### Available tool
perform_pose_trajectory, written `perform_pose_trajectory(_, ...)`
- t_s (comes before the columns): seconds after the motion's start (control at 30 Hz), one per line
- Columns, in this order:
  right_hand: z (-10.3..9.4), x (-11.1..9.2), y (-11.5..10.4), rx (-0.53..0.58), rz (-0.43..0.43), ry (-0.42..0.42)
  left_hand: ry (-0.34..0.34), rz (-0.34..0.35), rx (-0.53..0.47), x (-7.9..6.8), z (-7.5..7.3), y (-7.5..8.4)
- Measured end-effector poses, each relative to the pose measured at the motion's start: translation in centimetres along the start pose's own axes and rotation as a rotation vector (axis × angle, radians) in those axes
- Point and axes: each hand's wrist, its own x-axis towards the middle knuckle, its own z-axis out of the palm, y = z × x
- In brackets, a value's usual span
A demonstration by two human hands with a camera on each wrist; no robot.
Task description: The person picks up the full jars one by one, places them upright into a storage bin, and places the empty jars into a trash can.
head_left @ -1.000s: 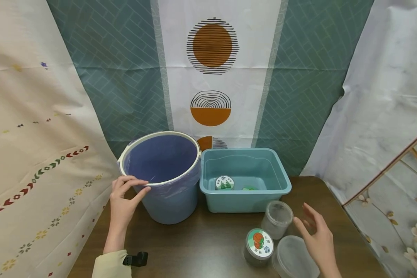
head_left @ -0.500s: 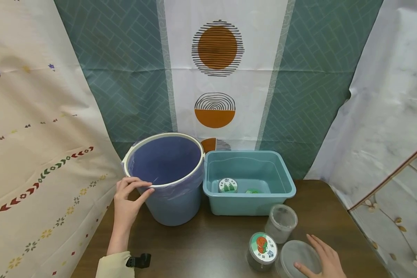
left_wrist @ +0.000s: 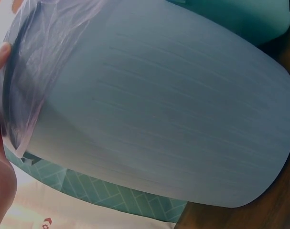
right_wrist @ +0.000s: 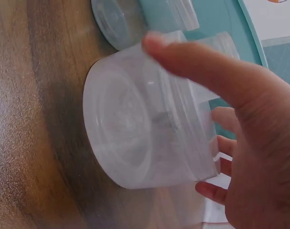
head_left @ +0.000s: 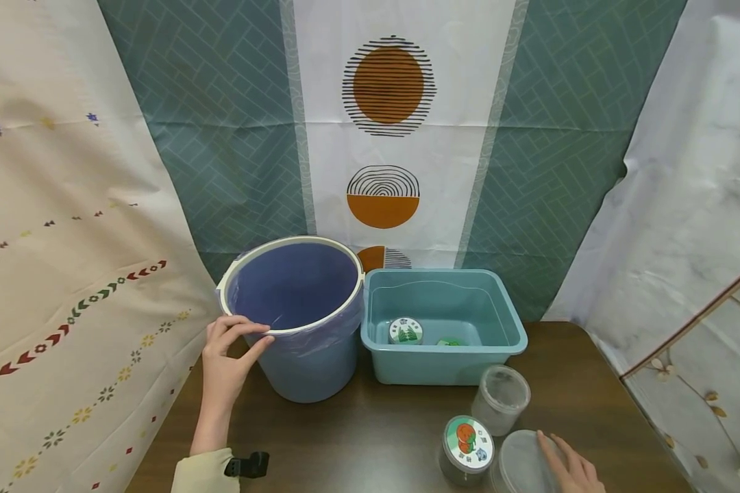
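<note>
My left hand (head_left: pixel 222 352) pinches the white rim of a blue trash can (head_left: pixel 308 373). A thin purple liner bag (left_wrist: pixel 44 62) is folded over that rim. At the lower right of the head view, my right hand (head_left: pixel 570 465) is at the right side of a clear plastic jar (right_wrist: pixel 130 119) with a frosted lid (head_left: pixel 524 462). In the right wrist view its thumb reaches across the jar's side, and the other fingers are at the lid's far edge. Left of this jar stands a smaller jar (head_left: pixel 466 445) with a persimmon-picture label. Behind it is another clear jar (head_left: pixel 501 398).
A teal plastic tub (head_left: pixel 444 366) stands right of the trash can. Inside it are a round jar with a green-and-white label (head_left: pixel 405 331) and a small green item (head_left: pixel 449 342). A brown wooden table (head_left: pixel 358 452) carries everything. Patterned cloths (head_left: pixel 240 171) hang behind and at both sides.
My right hand has come down and toward me, from beside the clear jar to the frosted-lid jar. My left hand keeps its hold on the rim. The head view has shifted slightly.
</note>
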Motion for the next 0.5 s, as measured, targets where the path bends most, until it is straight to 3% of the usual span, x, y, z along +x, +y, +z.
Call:
perform_pose_trajectory(0.33,0.16,-0.38,0.02,-0.004,0.042,0.060,-0.028,-0.013,-0.037,-0.05,-0.21,-0.27)
perform_pose_trajectory(0.5,-0.43,-0.28,0.23,-0.043,0.050,0.034,-0.027,-0.026,-0.040,-0.04,-0.20,-0.10)
